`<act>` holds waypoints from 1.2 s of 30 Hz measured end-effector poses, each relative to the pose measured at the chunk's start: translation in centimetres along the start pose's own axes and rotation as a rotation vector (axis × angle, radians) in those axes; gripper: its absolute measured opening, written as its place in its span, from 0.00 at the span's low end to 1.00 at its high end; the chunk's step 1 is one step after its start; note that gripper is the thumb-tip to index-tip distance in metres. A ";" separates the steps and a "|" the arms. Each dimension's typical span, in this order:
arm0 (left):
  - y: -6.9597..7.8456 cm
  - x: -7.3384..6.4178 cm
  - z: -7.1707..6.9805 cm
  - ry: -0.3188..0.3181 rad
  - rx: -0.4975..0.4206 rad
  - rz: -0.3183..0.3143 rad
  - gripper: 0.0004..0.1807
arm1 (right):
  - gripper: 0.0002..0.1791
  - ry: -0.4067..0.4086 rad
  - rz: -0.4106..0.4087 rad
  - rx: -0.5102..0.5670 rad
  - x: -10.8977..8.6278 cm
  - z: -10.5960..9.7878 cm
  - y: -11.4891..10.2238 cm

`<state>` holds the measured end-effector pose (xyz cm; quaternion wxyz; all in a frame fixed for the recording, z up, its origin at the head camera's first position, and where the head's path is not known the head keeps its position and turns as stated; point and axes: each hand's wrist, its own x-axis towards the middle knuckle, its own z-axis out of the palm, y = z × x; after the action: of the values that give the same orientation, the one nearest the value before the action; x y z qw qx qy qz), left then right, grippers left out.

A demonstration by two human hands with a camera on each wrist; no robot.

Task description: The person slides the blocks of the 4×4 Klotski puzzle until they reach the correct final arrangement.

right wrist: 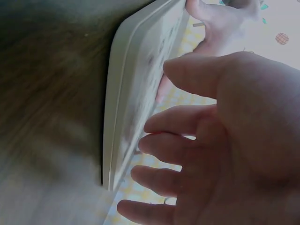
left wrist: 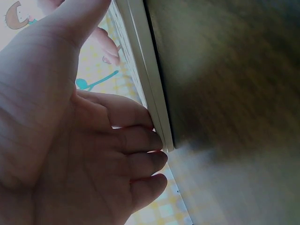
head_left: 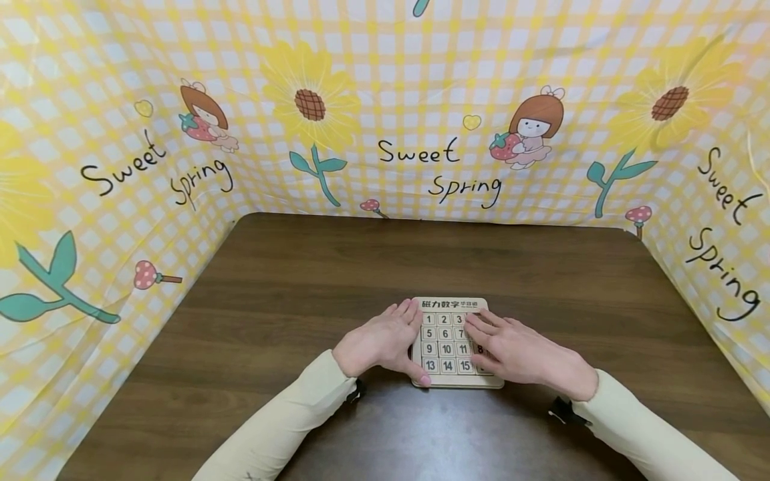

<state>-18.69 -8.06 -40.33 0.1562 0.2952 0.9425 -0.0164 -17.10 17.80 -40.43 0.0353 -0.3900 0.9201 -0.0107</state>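
Observation:
A pale wooden sliding number puzzle (head_left: 457,381) lies flat on the table in the head view, with Chinese lettering along its top. Numbered tiles (head_left: 446,349) fill the left columns in rows; the right column is partly hidden. Along the puzzle's left edge lies my left hand (head_left: 385,337), its thumb at the lower left corner. Its fingertips (left wrist: 157,140) touch the side edge in the left wrist view. Over the right column spreads my right hand (head_left: 520,351), fingers extended and gripping nothing. Fingertip contact with the tiles is unclear in the right wrist view.
The dark wooden table (head_left: 337,267) surrounds the puzzle. Behind it and at both sides hangs a yellow checked cloth (head_left: 421,87) printed with flowers and "Sweet Spring". Black straps (head_left: 565,411) show at the wrists, below light sleeves (head_left: 283,414).

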 end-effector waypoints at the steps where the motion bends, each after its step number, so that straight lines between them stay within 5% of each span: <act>1: 0.0 0.0 0.0 0.001 0.001 0.001 0.69 | 0.33 0.006 0.007 -0.001 -0.4 -0.1 0.0; 10: -0.1 -0.2 0.1 0.003 -0.012 -0.002 0.70 | 0.33 -0.006 0.029 0.015 -2.5 0.0 -0.4; 36: 0.0 -0.1 0.0 0.003 0.015 0.003 0.69 | 0.30 0.023 0.013 -0.046 -1.9 0.2 -0.7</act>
<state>-18.57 -8.10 -40.27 0.1526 0.2978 0.9421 -0.0228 -15.26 18.65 -40.51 0.0157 -0.3843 0.9231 0.0061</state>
